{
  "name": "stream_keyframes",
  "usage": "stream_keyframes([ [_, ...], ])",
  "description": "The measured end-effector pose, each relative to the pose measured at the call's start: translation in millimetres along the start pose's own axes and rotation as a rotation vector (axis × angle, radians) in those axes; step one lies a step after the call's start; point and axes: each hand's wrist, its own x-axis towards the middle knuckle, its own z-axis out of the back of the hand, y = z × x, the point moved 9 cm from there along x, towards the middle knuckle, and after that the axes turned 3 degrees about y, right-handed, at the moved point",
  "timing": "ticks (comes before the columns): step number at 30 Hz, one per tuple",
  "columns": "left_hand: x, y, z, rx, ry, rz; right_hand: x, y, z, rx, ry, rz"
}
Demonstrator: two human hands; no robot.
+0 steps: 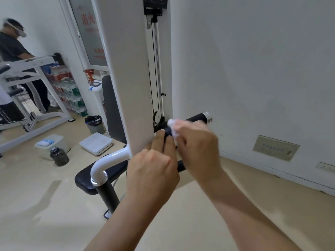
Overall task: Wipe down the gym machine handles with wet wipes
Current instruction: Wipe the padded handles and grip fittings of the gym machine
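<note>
Now wiping: right hand point(196, 147) fingers curl round bunched wet wipe point(172, 126), pressing it on handle point(196, 117). Left hand point(154, 171) fingers curl round same handle, steadying it. Best to wrap wipe fully round, slide outward from fingers toward chrome cap point(208, 117). Handle matte black, horizontal, jutting beyond right fingertips.

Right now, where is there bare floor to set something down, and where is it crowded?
Free: floor lower left, between seat pad and jug; floor lower right along the wall. Crowded: around the lidded box, white platform and bin; at the handle, where left grip and right grip work the wipe.
</note>
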Motion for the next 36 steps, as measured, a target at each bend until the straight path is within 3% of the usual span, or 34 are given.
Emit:
stream_keyframes([
  [3, 0.8, 2.6, 2.3, 0.001, -0.026, -0.010, 1.5, -8.0, 6.5, 0.000, -0.002, 0.090],
  [5, 0.8, 2.6, 2.6, 0.007, -0.038, -0.021, 11.2, -35.1, 21.9, -0.045, -0.084, -0.001],
  [10, -0.6, 5.6, 0.8, 0.026, -0.076, -0.025, 15.9, -50.3, 21.6, -0.034, -0.095, -0.157],
  [13, -1.2, 9.0, 0.7, 0.024, -0.075, -0.027, 23.5, -86.7, 21.8, -0.152, -0.030, -0.351],
  [16, -1.3, 6.9, 0.3, 0.032, -0.076, -0.041, 5.6, -118.3, 33.4, 0.135, -0.141, -0.590],
  [18, 0.0, 4.6, 0.1, 0.031, -0.066, -0.038, 2.8, -97.4, 39.2, 0.290, -0.237, -0.503],
  [20, 0.0, 2.1, -0.1, 0.024, -0.057, -0.039, 7.7, -64.1, 25.6, 0.177, -0.117, -0.280],
  [22, -0.3, 2.2, -0.2, 0.016, -0.050, -0.036, 11.6, -59.9, 19.6, 0.074, -0.077, -0.222],
  [23, -0.6, 2.1, -0.1, 0.020, -0.048, -0.037, 11.8, -70.5, 23.1, 0.068, -0.096, -0.316],
  [25, -1.6, 1.8, -0.5, 0.029, -0.040, -0.044, -5.2, -109.9, 25.4, 0.248, -0.154, -0.725],
  [27, -1.3, 1.9, -0.9, 0.022, -0.034, -0.048, -35.6, -128.2, 4.1, 0.751, -0.232, -1.141],
  [28, -1.3, 1.5, -0.8, 0.016, -0.035, -0.049, -44.7, -122.5, -10.8, 1.006, -0.246, -1.263],
  [31, -2.0, -0.1, -1.0, 0.006, -0.038, -0.058, -52.4, -97.4, -32.2, 1.420, -0.264, -1.432],
  [33, -2.8, -0.3, -1.3, 0.000, -0.043, -0.068, -55.3, -84.5, -33.7, 1.458, -0.220, -1.508],
  [36, -3.9, 0.2, -0.9, -0.006, -0.047, -0.074, -65.1, -72.8, -35.8, 1.382, -0.012, -1.506],
])
